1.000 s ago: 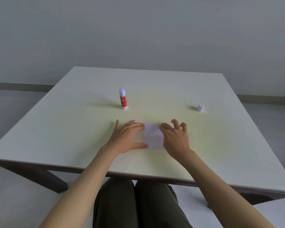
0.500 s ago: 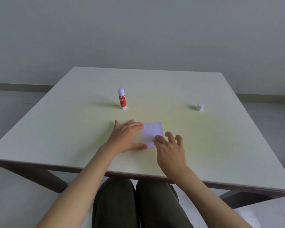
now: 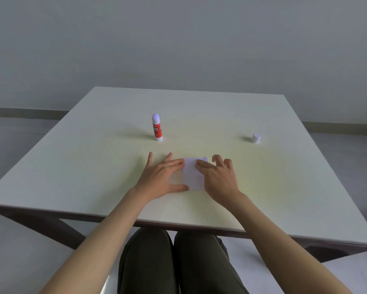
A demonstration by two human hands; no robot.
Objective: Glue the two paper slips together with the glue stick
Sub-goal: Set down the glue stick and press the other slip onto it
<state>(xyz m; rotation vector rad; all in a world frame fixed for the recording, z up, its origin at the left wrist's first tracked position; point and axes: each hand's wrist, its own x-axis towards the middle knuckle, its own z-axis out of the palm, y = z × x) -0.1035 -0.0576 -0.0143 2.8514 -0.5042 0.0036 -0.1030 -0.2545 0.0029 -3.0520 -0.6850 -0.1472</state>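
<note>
The white paper slips [image 3: 191, 175] lie stacked flat on the table in front of me, looking like one small sheet. My left hand [image 3: 161, 177] rests flat beside them, fingertips and thumb touching the left edge. My right hand [image 3: 218, 177] lies over the right side, fingers spread and pressing on the upper part of the paper. The red glue stick [image 3: 157, 128] stands upright and uncapped behind my left hand. Its white cap [image 3: 256, 138] sits far off to the right.
The pale table [image 3: 83, 177] has its front edge close to my lap. My legs in dark trousers show below it. A grey wall and floor lie behind the table.
My right hand slid back toward me along the paper, then moved forward again onto its upper right part. The left hand has stayed in place.
</note>
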